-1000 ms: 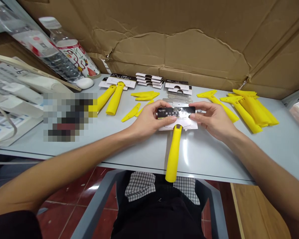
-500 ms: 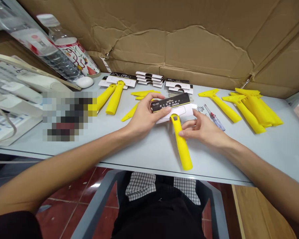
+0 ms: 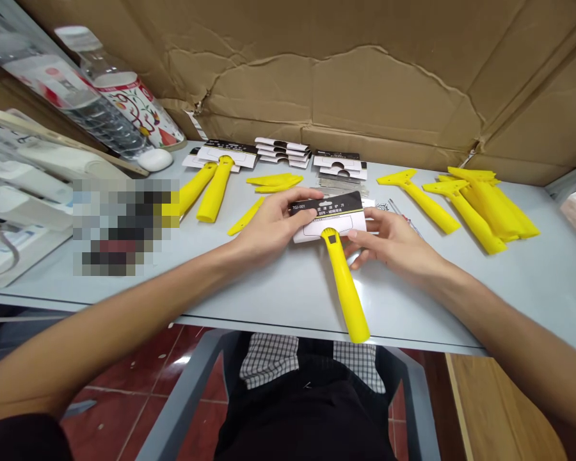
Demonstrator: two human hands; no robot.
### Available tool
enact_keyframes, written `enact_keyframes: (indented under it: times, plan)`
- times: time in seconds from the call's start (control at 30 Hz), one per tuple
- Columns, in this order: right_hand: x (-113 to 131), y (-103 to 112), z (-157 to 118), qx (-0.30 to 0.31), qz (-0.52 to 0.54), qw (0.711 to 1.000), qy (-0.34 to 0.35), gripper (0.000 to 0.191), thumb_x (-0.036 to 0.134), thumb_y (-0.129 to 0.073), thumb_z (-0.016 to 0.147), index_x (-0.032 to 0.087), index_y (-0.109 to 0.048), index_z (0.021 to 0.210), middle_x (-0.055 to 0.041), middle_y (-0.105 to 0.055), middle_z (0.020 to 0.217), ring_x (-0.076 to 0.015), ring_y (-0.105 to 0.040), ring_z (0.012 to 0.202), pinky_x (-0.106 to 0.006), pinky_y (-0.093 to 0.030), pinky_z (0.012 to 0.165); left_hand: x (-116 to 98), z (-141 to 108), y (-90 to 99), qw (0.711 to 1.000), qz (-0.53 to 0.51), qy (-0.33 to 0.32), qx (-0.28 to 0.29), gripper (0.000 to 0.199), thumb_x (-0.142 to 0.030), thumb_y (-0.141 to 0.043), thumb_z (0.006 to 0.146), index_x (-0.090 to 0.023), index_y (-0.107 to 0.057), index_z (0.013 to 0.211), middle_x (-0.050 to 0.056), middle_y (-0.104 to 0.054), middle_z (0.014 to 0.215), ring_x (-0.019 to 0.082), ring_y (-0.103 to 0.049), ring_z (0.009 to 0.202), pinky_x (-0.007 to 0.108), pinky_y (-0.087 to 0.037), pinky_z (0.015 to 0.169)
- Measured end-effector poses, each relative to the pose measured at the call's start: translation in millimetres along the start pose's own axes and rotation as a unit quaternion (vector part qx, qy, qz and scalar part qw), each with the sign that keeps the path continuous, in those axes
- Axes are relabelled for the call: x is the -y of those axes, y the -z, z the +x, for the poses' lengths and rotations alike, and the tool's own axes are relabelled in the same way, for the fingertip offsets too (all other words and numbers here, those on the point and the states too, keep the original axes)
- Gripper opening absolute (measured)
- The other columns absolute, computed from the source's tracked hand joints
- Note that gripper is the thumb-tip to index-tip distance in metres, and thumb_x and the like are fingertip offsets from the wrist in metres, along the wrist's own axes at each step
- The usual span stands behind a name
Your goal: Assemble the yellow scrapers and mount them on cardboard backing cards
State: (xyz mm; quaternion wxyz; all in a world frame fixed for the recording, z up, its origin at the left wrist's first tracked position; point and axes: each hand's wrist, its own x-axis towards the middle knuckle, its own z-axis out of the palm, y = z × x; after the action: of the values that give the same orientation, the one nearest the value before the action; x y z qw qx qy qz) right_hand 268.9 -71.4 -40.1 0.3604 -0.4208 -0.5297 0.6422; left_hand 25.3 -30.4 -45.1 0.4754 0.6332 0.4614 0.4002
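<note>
A yellow scraper [image 3: 348, 288] has its head inside a folded black-and-white cardboard sleeve [image 3: 333, 221], and its handle points toward me at a slight tilt. My left hand [image 3: 283, 221] pinches the sleeve's left side, thumb on the front and fingers over the top edge. At the sleeve's right end, my right hand [image 3: 396, 240] closes thumb and fingers around the lower corner; some of its fingers are hidden behind. Past the sleeve lie stacked thin metal blades [image 3: 343, 186] and small screws [image 3: 381, 205]. A screwdriver [image 3: 403, 214] is partly covered by my right hand.
Yellow scraper handles [image 3: 499, 211] lie on the right of the table [image 3: 278, 301]. Folded sleeves [image 3: 283, 150] and sleeved scrapers [image 3: 216, 186] stand at the back. Yellow blade covers [image 3: 278, 182] lie near them. Bottles [image 3: 129, 105] and a pixelated patch are on the left.
The sleeve has tilted to face me more and sits flatter over the scraper head. My right hand has moved from the handle up to the sleeve's right corner.
</note>
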Motion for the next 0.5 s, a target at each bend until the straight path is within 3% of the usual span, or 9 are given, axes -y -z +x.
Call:
enact_keyframes:
  times: [0.17,0.3,0.37,0.5]
  plan:
    - [-4.6,1.4,0.6,-0.059,0.011,0.998,-0.023,0.09,0.036,-0.098,0.08,0.025,-0.044,0.152,-0.0054,-0.081,0.099,-0.025,-0.081,0.082,-0.04,-0.069,0.069,3.9,2.3,2.5,0.996,0.079,-0.036,0.03,0.035,-0.035,-0.077,0.09,-0.019,-0.077,0.122,0.01,-0.08,0.119,0.025,-0.072,0.097,0.039,-0.058,0.083]
    - [8.0,0.9,-8.9,-0.083,-0.155,0.983,-0.044,0.121,0.052,-0.094,0.082,0.025,-0.017,0.172,0.0008,-0.076,0.08,-0.026,-0.076,0.064,-0.042,-0.062,0.059,9.2,5.8,2.9,0.987,0.147,-0.06,0.025,0.03,-0.032,-0.075,0.091,-0.019,-0.075,0.119,0.009,-0.08,0.115,0.022,-0.07,0.091,0.038,-0.057,0.081]
    - [18.2,-0.1,-17.0,-0.041,-0.29,0.956,-0.019,0.115,0.053,-0.09,0.085,0.028,-0.021,0.174,0.0023,-0.076,0.078,-0.0247,-0.074,0.064,-0.041,-0.06,0.064,9.9,5.8,1.6,0.983,0.167,-0.073,0.013,0.028,-0.03,-0.072,0.093,-0.019,-0.073,0.118,0.007,-0.079,0.109,0.02,-0.067,0.084,0.036,-0.054,0.075]
    - [26.9,-5.0,-28.5,0.127,-0.482,0.866,0.029,0.064,0.057,-0.076,0.098,0.033,-0.062,0.155,0.0005,-0.077,0.085,-0.0222,-0.071,0.077,-0.039,-0.053,0.078,9.7,3.6,-3.5,0.963,0.228,-0.146,0.001,0.012,-0.025,-0.068,0.098,-0.019,-0.077,0.103,0.004,-0.08,0.098,0.02,-0.067,0.083,0.036,-0.053,0.076]
